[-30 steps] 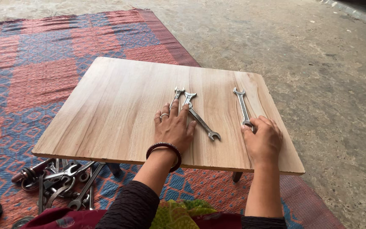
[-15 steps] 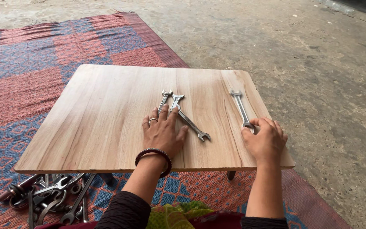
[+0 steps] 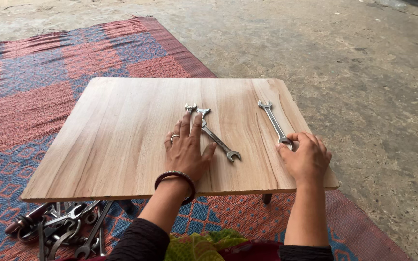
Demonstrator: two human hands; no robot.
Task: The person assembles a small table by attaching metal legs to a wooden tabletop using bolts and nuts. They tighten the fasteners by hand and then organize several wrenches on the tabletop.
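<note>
1. Outdoors, on a low wooden tabletop (image 3: pixel 122 140), the left hand (image 3: pixel 186 151) lies flat and released, fingertips over the near ends of two crossed open-end wrenches (image 3: pixel 215 135).
2. Their long axes run away from the person; one slants right.
3. The right hand (image 3: pixel 306 157) curls over the near end of a third wrench (image 3: pixel 273 120), grip uncertain.
4. More tools (image 3: pixel 64 227) lie on the mat (image 3: pixel 25 96).

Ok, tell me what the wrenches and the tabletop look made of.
Wrenches: bare steel by the look, grey with a dull metallic shine. Tabletop: pale wood or wood-look laminate, with visible grain streaks and a smooth matt face; which of the two, the picture leaves open.
</note>
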